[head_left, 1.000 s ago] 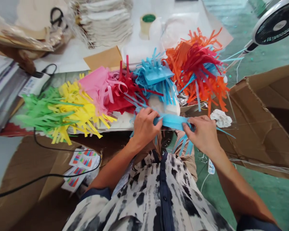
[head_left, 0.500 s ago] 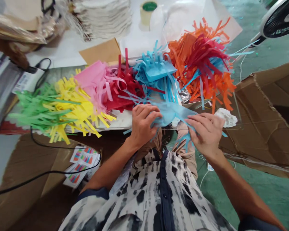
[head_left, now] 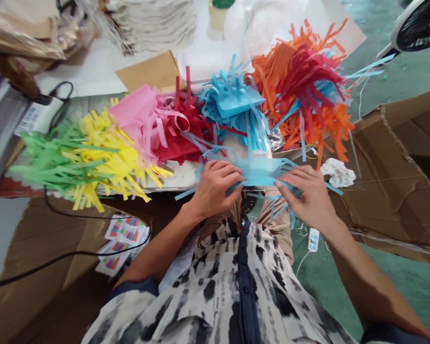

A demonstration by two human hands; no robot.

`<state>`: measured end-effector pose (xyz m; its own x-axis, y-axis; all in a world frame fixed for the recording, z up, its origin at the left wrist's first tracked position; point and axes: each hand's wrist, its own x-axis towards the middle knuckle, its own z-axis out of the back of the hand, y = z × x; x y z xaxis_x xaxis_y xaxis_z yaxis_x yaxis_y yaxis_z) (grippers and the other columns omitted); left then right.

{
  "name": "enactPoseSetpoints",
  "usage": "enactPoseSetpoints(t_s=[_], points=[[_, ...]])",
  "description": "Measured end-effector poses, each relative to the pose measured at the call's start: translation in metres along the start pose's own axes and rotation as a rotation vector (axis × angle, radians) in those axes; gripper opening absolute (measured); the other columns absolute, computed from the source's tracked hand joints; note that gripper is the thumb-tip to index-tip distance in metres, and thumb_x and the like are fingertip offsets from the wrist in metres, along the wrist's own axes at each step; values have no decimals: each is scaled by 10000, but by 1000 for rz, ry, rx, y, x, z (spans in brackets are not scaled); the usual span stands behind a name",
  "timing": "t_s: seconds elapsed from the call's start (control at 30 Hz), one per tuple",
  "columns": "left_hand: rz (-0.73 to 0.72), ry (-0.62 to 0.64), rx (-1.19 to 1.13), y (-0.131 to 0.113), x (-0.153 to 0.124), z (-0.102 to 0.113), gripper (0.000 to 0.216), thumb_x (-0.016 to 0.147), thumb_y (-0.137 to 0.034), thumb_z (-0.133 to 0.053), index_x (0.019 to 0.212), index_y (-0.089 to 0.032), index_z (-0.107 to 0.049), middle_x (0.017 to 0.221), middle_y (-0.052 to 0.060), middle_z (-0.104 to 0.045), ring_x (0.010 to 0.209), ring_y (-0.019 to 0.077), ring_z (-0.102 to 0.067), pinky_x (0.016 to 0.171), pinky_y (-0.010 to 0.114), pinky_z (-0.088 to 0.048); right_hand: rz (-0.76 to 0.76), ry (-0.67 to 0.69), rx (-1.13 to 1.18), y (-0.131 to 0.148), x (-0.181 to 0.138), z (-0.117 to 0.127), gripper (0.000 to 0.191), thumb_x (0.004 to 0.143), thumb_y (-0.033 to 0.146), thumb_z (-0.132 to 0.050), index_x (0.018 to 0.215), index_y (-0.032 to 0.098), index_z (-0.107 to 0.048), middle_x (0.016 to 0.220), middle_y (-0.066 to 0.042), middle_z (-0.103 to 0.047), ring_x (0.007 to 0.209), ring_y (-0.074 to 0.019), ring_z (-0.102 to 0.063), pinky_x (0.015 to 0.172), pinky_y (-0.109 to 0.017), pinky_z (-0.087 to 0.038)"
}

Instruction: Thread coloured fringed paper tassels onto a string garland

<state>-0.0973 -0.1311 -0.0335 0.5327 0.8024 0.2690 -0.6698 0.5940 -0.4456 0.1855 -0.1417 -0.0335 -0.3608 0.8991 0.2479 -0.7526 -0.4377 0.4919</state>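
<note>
A piece of blue fringed paper [head_left: 258,173] is stretched between both hands at the table's near edge. My left hand [head_left: 215,187] grips its left end with curled fingers. My right hand [head_left: 308,193] pinches its right end, and thin blue strips hang down below it. Just behind lies a pile of blue fringed paper [head_left: 236,107]. To the left sit red [head_left: 181,136], pink [head_left: 139,117], yellow [head_left: 111,162] and green [head_left: 50,160] fringed piles. An orange and red heap [head_left: 304,91] lies to the right.
A torn cardboard box [head_left: 397,167] stands at the right. A fan [head_left: 415,28] is at the top right. A stack of white folded pieces [head_left: 157,24], a tape roll [head_left: 220,9] and brown card [head_left: 154,71] lie at the back. A black cable [head_left: 75,253] crosses printed sheets [head_left: 122,243] below.
The blue piece, bunched up half a second ago, is now spread flat between my hands. Both hands have stayed at the table edge while the view tilted slightly.
</note>
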Motion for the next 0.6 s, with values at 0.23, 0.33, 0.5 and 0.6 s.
enactPoseSetpoints(t_s=[0.23, 0.33, 0.5, 0.6], points=[[317, -174, 21, -11, 5, -10, 168, 1010, -371, -655, 915, -249, -719, 940, 5, -798, 1134, 266, -643, 1140, 507, -334, -168, 138, -159, 7, 27, 3, 435, 1036, 480, -557, 697, 219, -636, 663, -43, -632, 769, -253, -593, 720, -347, -334], [387, -200, 86, -15, 12, -14, 182, 1011, -364, -639, 885, -244, -693, 918, 12, -784, 1092, 267, -641, 1169, 540, -310, -258, 195, -256, 10, 39, 2, 452, 1020, 518, -557, 685, 224, -634, 601, -44, -571, 738, -259, -580, 669, -341, -277], [425, -143, 172, -16, 22, -14, 198, 1004, -367, -636, 857, -235, -654, 918, 46, -771, 1062, 284, -640, 1175, 583, -310, -356, 256, -344, 13, 49, 1, 425, 996, 545, -577, 789, 216, -748, 662, -76, -653, 734, -262, -601, 643, -336, -229], [417, -108, 192, -15, 25, -12, 200, 998, -361, -635, 849, -229, -650, 919, 65, -766, 1049, 294, -642, 1139, 570, -347, -369, 267, -360, 14, 52, 0, 428, 996, 538, -569, 814, 209, -772, 691, -95, -693, 753, -271, -622, 643, -335, -231]])
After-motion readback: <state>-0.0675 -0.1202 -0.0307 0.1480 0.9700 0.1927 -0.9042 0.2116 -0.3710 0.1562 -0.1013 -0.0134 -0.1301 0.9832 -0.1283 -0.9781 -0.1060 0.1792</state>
